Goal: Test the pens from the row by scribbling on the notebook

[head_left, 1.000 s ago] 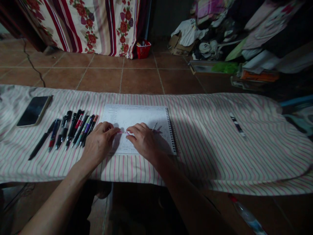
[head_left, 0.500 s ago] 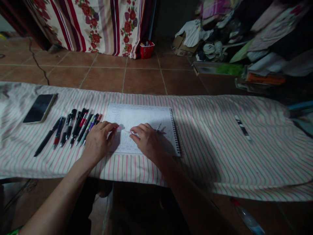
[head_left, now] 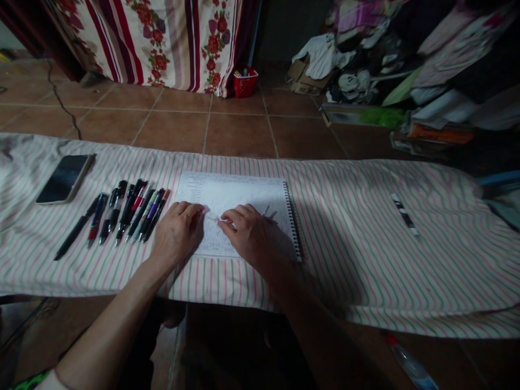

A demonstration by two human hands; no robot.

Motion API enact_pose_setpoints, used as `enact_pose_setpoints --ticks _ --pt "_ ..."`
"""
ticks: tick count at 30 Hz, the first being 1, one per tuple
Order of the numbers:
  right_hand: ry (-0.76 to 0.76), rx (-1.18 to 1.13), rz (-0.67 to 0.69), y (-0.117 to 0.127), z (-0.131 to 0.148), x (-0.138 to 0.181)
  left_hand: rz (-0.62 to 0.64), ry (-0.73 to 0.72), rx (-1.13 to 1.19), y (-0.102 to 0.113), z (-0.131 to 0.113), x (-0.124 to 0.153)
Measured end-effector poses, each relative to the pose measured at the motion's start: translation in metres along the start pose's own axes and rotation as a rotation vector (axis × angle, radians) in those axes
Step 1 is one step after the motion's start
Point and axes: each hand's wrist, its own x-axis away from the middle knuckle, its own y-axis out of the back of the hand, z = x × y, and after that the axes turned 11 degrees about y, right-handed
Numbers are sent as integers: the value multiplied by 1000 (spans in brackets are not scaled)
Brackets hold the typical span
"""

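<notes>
Dim scene, right hand (head_left: 252, 235) in shadow (edges warped).

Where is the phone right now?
In the head view, the smartphone lies screen up on the striped cloth, toward the person's left, just beyond the left end of the row of pens.

Left hand (head_left: 176, 233) and right hand (head_left: 249, 235) bare, forearms likewise, no sleeve over either. White cuff (head_left: 52, 380) at 7 o'clock, edged by a green-and-black patterned band (head_left: 34, 377). Dark trousers (head_left: 136, 346) at 6 o'clock, in shadow.
</notes>
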Motion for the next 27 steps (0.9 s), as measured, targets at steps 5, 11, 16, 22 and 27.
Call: enact_pose_setpoints --ticks 5,11,16,22,27 --pt "-24 77 54 1 4 0 -44 25 34 -6 -5 -4" --pt "-28 128 120 2 6 -2 -11 -30 77 -12 -9 -11" --pt "-31 147 135 4 8 -2 34 -53 125 -12 -7 -12" --pt "-13 118 62 4 5 1 18 -143 219 -7 1 -6" --pt "-37 80 -38 6 -4 4 84 -210 258 -3 3 -1"
